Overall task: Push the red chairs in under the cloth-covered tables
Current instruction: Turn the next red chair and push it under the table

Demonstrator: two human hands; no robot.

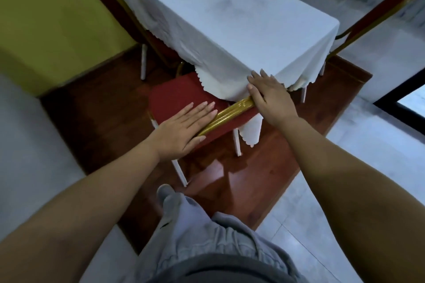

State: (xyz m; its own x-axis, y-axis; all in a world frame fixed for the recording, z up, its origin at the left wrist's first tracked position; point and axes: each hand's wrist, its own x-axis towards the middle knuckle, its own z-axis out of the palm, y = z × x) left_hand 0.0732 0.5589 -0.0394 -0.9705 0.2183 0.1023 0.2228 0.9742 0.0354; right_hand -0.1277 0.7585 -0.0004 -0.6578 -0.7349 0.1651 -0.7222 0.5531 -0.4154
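Note:
A red chair (177, 94) with a gold top rail (230, 114) stands at the near end of the table under a white cloth (218, 18). Its seat is partly under the hanging cloth. My left hand (184, 128) lies flat on the left part of the chair's back, fingers spread, thumb under the rail. My right hand (269, 96) rests on the right end of the rail, where the cloth's corner drapes over it. A second red chair (110, 7) sits at the table's left side and a third (379, 11) at its right side.
The table stands on a reddish wooden floor patch (264, 179), with grey floor around it. A yellow-green wall (46, 18) is on the left. My leg in grey trousers (195, 225) is directly behind the chair. A dark door frame (400, 96) is at the right.

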